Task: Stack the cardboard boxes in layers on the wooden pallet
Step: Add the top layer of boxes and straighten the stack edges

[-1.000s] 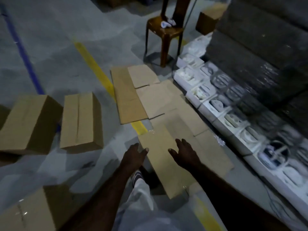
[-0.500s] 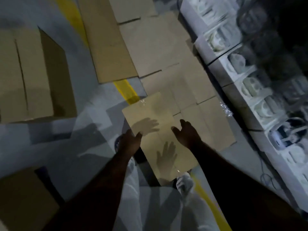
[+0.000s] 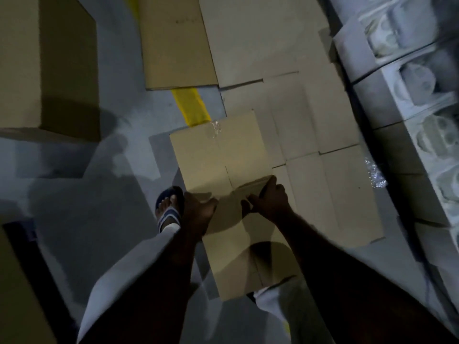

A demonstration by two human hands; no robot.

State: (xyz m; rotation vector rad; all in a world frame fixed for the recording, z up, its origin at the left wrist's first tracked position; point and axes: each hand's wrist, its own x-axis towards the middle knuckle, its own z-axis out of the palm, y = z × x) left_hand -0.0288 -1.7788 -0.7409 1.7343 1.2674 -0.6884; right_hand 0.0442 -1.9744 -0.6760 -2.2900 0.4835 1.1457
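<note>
Made-up box (image 3: pixel 44 63), upper left: cut by top and left edges. Second box (image 3: pixel 17 294), lower left: only a corner in frame. Flat sheets (image 3: pixel 173 45) ran off the top.

White moulded trays (image 3: pixel 409 100), right: smeared and cut by the edge; contents unreadable.

Yellow floor line (image 3: pixel 191 105) vanished under cardboard at both ends.

Flattened carton (image 3: pixel 218 157) hid the right foot.

Right hand (image 3: pixel 270 199): fingertips tucked beneath a raised fold.

Left hand (image 3: pixel 198 212): too dark to read its grip; it covered part of the sandal (image 3: pixel 166 207).

Shiny scrap (image 3: pixel 375 175): too small to identify.
</note>
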